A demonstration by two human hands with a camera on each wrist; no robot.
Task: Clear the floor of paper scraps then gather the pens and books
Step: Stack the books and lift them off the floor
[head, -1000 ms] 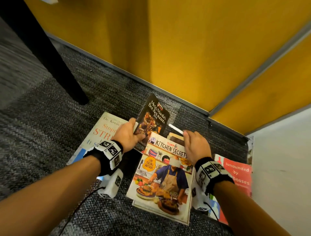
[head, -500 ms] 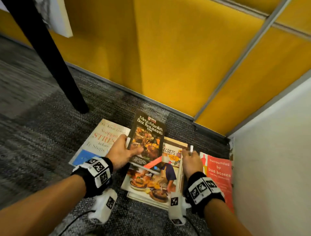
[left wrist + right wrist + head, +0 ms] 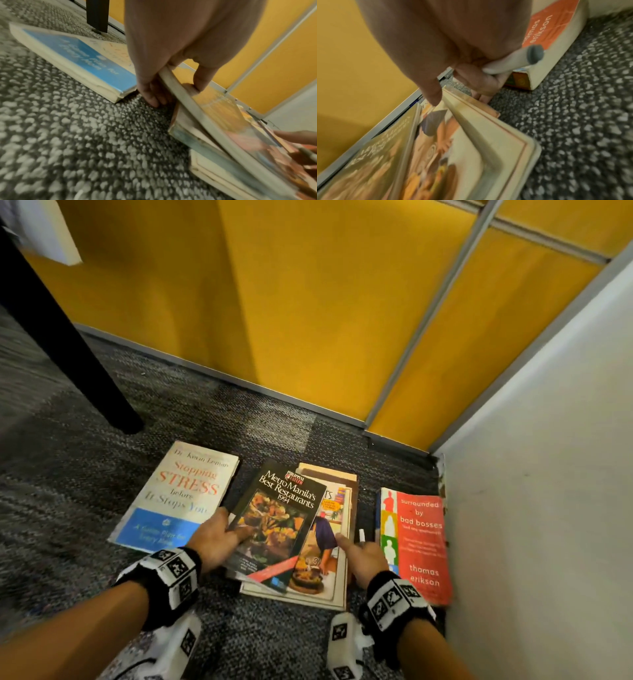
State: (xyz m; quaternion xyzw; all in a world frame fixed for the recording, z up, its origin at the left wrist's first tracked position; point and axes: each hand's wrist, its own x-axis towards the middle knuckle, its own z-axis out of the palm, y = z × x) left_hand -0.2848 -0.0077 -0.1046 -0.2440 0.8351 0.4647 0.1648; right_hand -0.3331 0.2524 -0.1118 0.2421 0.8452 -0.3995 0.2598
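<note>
My left hand (image 3: 215,537) grips the left edge of the black "Metro Manila's Best Restaurants" book (image 3: 284,508), thumb on its cover and fingers underneath, as the left wrist view shows (image 3: 171,47). That book lies slanted on the Kitchen Secrets cookbook (image 3: 329,542), which tops a short stack. My right hand (image 3: 363,556) holds a white pen (image 3: 361,535) with a grey end (image 3: 510,60), while its thumb rests on the cookbook's right edge (image 3: 445,142). A white and blue "Stopping Stress" book (image 3: 178,494) lies to the left, and a red "surrounded by bad bosses" book (image 3: 419,542) to the right.
All the books lie on grey carpet (image 3: 85,440) in a corner. A yellow partition (image 3: 308,302) runs behind them and a white wall (image 3: 548,474) stands close on the right. A black table leg (image 3: 68,354) rises at the far left.
The black book has come down from a raised tilt onto the cookbook. My right hand has slid back to the stack's right edge, still holding the pen.
</note>
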